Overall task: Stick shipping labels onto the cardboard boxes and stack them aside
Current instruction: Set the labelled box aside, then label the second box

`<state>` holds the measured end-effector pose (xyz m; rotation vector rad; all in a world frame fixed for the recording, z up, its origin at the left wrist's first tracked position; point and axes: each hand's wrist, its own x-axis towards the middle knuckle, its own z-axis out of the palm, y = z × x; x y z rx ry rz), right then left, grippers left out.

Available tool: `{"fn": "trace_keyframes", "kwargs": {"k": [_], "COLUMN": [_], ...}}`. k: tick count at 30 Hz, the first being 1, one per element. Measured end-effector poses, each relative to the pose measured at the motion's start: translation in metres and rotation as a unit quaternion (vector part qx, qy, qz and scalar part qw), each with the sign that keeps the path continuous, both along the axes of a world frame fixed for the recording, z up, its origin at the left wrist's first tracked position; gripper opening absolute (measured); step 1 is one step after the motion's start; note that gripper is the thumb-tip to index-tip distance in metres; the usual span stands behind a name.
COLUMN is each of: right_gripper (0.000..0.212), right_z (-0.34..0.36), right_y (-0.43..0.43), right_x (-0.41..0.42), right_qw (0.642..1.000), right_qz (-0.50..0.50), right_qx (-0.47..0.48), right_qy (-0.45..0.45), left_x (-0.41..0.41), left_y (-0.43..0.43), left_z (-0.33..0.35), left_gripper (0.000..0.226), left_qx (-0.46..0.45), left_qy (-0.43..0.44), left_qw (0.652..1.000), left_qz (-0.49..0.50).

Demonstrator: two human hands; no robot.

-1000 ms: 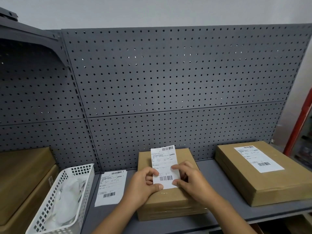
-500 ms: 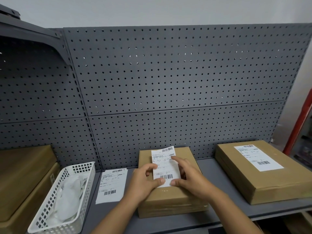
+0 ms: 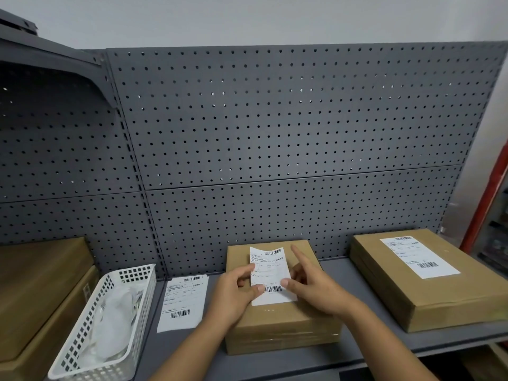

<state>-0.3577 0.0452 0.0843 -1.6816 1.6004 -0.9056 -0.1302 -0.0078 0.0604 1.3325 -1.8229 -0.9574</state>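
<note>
A grey metal shelf (image 3: 354, 281) is running across the bottom of the view, and everything is sitting on it. Nearest, both forearms are reaching in over its front edge. The left hand (image 3: 233, 295) is pinching the left edge of a shipping label (image 3: 270, 273) between thumb and fingers. The right hand (image 3: 313, 287) is pinching the lower right edge with its thumb on the printed face, while its index finger is sticking out straight toward the back. The label is hanging over the top of the middle cardboard box (image 3: 275, 323), its lower end lying low against the lid and its upper end curling up; whether it is sticking yet cannot be told.

To the left, a loose label (image 3: 182, 301) is lying flat on the shelf, just beside a white plastic basket (image 3: 82, 342) that is holding crumpled white material. Further left, two brown boxes (image 3: 41, 284) are sitting one on the other. To the right, well apart from the hands, a wider box (image 3: 445, 303) is carrying a stuck label (image 3: 417, 257) on its lid.

That is making four boxes, three labels and one basket.

Behind everything a grey pegboard (image 3: 275, 133) is rising, with a pale wall (image 3: 247, 20) above it and a red post (image 3: 486, 202) leaning at the far right.
</note>
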Motion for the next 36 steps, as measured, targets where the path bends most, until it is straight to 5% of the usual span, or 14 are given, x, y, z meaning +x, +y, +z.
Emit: {"fn": "trace_keyframes", "kwargs": {"k": [9, 14, 21, 26, 31, 36], "right_gripper": [0.083, 0.079, 0.084, 0.042, 0.056, 0.051], "right_z": [-0.006, -0.016, -0.018, -0.004, -0.005, -0.012], "right_y": [-0.008, -0.011, -0.015, -0.029, -0.04, -0.041], "right_x": [0.037, 0.036, 0.033, 0.039, 0.047, 0.048], "right_qw": [0.982, 0.981, 0.977, 0.966, 0.921, 0.91], "right_qz": [-0.157, -0.137, -0.152, -0.18, -0.204, -0.215], "right_qx": [-0.062, -0.079, -0.058, -0.04, -0.019, -0.023], "right_qy": [0.085, 0.111, 0.137, 0.181, 0.332, 0.355], "left_x": [-0.008, -0.01, -0.01, -0.014, -0.018, -0.017], "left_y": [-0.002, 0.006, 0.006, -0.003, -0.018, -0.025], "left_z": [0.01, 0.009, 0.005, 0.014, 0.014, -0.001], "left_gripper": [0.059, 0.064, 0.043, 0.045, 0.045, 0.044], "left_qx": [-0.03, -0.082, -0.1, -0.11, -0.115, -0.107], "left_qy": [-0.02, -0.075, -0.119, -0.134, -0.178, -0.166], "left_qw": [0.998, 0.991, 0.984, 0.979, 0.971, 0.974], "left_qz": [0.044, 0.076, 0.087, 0.103, 0.115, 0.109]}}
